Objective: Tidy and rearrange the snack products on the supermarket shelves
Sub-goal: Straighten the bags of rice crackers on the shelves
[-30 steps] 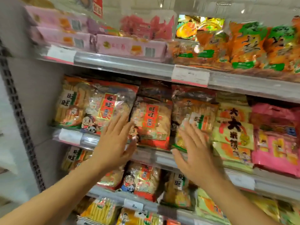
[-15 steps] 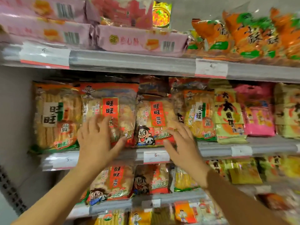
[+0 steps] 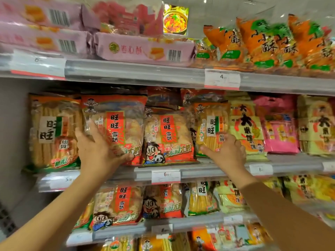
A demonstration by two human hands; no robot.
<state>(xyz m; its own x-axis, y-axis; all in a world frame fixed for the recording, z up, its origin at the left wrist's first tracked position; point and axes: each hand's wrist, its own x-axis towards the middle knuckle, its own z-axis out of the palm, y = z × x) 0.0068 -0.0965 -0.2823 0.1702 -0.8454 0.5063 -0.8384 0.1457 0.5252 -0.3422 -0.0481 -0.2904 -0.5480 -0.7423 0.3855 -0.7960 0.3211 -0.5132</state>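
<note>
Supermarket shelf (image 3: 199, 168), middle tier: two red 旺旺雪饼 bags. Left hand (image 3: 97, 151) grips the left-end red bag (image 3: 119, 124); right hand (image 3: 226, 151) holds, apparently, one 旺旺仙贝 bag (image 3: 212, 131) near price tag (image 3: 165, 175) "6".

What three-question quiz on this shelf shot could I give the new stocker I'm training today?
1. True or false: the left hand grips a red bag.
2. Which bag does the right hand hold: A pink, B green-striped, C orange?
3. Fill in: the pink boxes sit on the ___ shelf.

Key: 1 true; 2 B, the green-striped bag; 3 top.
</note>
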